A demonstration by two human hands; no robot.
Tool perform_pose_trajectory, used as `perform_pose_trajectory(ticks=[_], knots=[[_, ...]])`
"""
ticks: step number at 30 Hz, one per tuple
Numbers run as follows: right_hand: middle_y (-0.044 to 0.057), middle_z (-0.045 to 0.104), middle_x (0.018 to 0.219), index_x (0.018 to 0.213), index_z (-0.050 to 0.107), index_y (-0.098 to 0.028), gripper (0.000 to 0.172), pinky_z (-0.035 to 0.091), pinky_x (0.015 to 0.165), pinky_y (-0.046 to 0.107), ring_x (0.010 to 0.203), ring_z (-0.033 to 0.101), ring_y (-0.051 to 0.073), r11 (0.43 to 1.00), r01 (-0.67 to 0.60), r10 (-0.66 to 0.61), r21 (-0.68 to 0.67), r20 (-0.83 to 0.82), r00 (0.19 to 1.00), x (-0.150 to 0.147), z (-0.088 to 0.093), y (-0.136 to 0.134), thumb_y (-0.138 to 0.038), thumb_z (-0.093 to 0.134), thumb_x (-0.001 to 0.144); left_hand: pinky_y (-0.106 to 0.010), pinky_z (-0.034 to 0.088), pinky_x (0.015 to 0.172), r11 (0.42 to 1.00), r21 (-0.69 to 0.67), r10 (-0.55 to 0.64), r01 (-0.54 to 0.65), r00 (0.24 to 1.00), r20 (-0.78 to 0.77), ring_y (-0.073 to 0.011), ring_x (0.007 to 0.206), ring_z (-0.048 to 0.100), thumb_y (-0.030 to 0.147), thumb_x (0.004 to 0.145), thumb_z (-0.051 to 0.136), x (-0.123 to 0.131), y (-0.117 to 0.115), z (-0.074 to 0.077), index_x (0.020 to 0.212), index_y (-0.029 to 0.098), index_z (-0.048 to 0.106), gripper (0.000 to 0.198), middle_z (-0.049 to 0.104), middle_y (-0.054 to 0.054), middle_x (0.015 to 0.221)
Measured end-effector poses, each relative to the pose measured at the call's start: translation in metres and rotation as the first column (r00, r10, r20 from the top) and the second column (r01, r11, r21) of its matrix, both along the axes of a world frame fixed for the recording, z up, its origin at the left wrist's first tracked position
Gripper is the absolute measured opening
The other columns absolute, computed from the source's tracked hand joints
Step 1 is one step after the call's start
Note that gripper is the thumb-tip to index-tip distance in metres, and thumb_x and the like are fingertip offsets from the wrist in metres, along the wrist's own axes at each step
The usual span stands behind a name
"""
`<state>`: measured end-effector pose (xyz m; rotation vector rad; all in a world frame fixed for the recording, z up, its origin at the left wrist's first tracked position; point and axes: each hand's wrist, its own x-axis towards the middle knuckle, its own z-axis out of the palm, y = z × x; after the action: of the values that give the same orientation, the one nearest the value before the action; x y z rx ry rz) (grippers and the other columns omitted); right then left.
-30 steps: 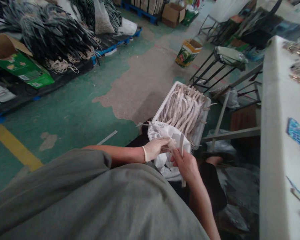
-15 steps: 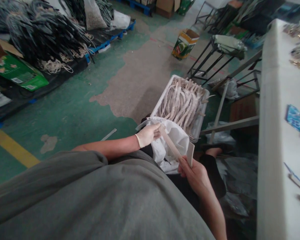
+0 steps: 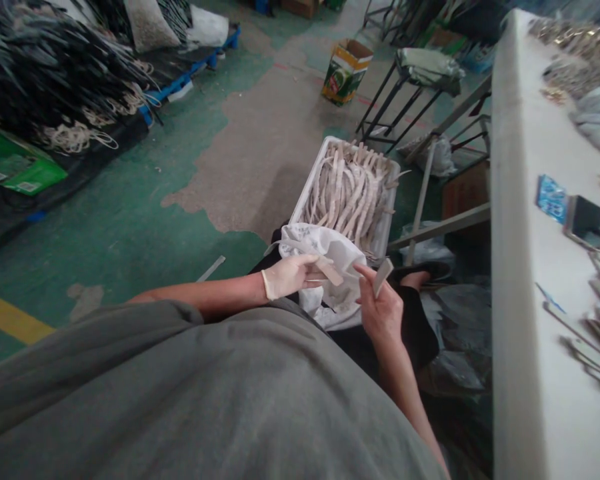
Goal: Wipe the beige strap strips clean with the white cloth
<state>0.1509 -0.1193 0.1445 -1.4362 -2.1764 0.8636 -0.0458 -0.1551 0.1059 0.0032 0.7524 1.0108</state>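
Note:
My gloved left hand (image 3: pixel 290 275) is closed on a pale flat strip (image 3: pixel 330 273) whose end sticks out to the right over a white bag (image 3: pixel 325 250) on my lap. My bare right hand (image 3: pixel 380 310) is just right of it, fingers curled round a second short pale strip (image 3: pixel 383 275) that points up. Just beyond the bag stands a white crate (image 3: pixel 305 190) filled with several similar beige strips (image 3: pixel 353 193).
A long white table (image 3: pixel 530 267) runs down the right with metal parts, a blue packet (image 3: pixel 550 198) and a dark phone-like object (image 3: pixel 586 219). Metal stands (image 3: pixel 405 100) and a cardboard box (image 3: pixel 346 71) sit behind the crate. Black cable bundles (image 3: pixel 45 73) lie on pallets at left.
The hands came apart half a second ago with a long strip stretched between them, then closed in again; now each holds a short piece. The view has shifted right and down.

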Motion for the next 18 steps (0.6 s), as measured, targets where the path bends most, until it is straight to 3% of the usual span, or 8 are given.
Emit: perform_pose_trajectory(ticks=[2,5,9,12,14,16,18], knots=[[0.009,0.066,0.137,0.125,0.071,-0.025,0.037,0.055,0.090,0.035,0.114,0.068,0.026,0.988,-0.146,0.148,0.054,-0.034,0.988,0.001,-0.001,0.000,-0.038,0.051,0.096,-0.031,0.048,0.087,1.000,0.006,0.001,-0.001,1.000,0.012,-0.0199,0.090,0.068,0.026,0.090,0.058,-0.007,-0.001,0.000,0.097,0.014,0.072,0.019,0.074,-0.009,0.095],[0.007,0.066,0.138,0.120,0.074,-0.028,0.032,0.053,0.096,0.034,0.116,0.068,0.024,0.946,-0.316,0.319,0.072,-0.045,0.947,-0.009,-0.003,0.001,-0.032,0.058,0.094,-0.034,0.048,0.088,1.000,0.023,-0.020,0.019,0.999,0.031,-0.0202,0.085,0.067,0.025,0.088,0.056,-0.004,-0.004,-0.001,0.088,0.014,0.070,0.018,0.073,-0.008,0.087],[0.008,0.076,0.114,0.105,0.078,-0.026,0.027,0.054,0.092,0.032,0.103,0.071,0.023,0.953,-0.297,0.301,0.061,-0.084,0.950,-0.024,-0.003,0.005,-0.034,0.054,0.096,-0.033,0.049,0.086,0.996,0.040,-0.087,0.086,0.996,0.029,-0.0212,0.091,0.068,0.025,0.092,0.043,0.005,-0.009,0.002,0.086,0.013,0.072,0.031,0.075,-0.012,0.094],[0.008,0.077,0.093,0.095,0.079,-0.024,0.026,0.055,0.082,0.033,0.087,0.072,0.024,0.977,-0.210,0.212,0.023,-0.092,0.973,-0.019,0.004,0.005,-0.039,0.058,0.093,-0.034,0.052,0.084,0.984,0.004,-0.179,0.180,0.974,0.137,-0.0247,0.098,0.070,0.038,0.096,0.044,-0.001,-0.011,-0.002,0.098,0.009,0.073,0.041,0.075,-0.016,0.102],[0.007,0.076,0.083,0.089,0.079,-0.025,0.023,0.055,0.073,0.033,0.075,0.070,0.023,0.987,-0.158,0.156,-0.009,-0.135,0.979,-0.004,0.016,0.000,-0.040,0.062,0.090,-0.034,0.054,0.080,0.990,-0.091,-0.092,0.111,0.978,0.186,-0.0262,0.094,0.072,0.051,0.096,0.048,-0.017,-0.007,-0.012,0.105,0.008,0.071,0.049,0.075,-0.017,0.100],[0.005,0.075,0.076,0.084,0.079,-0.026,0.017,0.054,0.068,0.033,0.067,0.068,0.022,0.988,-0.144,0.130,-0.047,-0.217,0.968,0.019,0.030,-0.007,-0.037,0.067,0.087,-0.032,0.056,0.072,0.972,-0.212,0.130,-0.099,0.982,0.134,-0.0240,0.082,0.073,0.054,0.098,0.048,-0.043,0.003,-0.025,0.106,0.009,0.068,0.050,0.075,-0.015,0.089],[0.005,0.075,0.074,0.080,0.079,-0.026,0.012,0.055,0.066,0.034,0.066,0.069,0.023,0.980,-0.177,0.142,-0.093,-0.301,0.943,0.044,0.044,-0.017,-0.033,0.070,0.085,-0.029,0.056,0.067,0.888,-0.293,0.379,-0.355,0.925,0.029,-0.0201,0.072,0.072,0.049,0.102,0.042,-0.074,0.019,-0.034,0.107,0.008,0.066,0.047,0.072,-0.012,0.078]])
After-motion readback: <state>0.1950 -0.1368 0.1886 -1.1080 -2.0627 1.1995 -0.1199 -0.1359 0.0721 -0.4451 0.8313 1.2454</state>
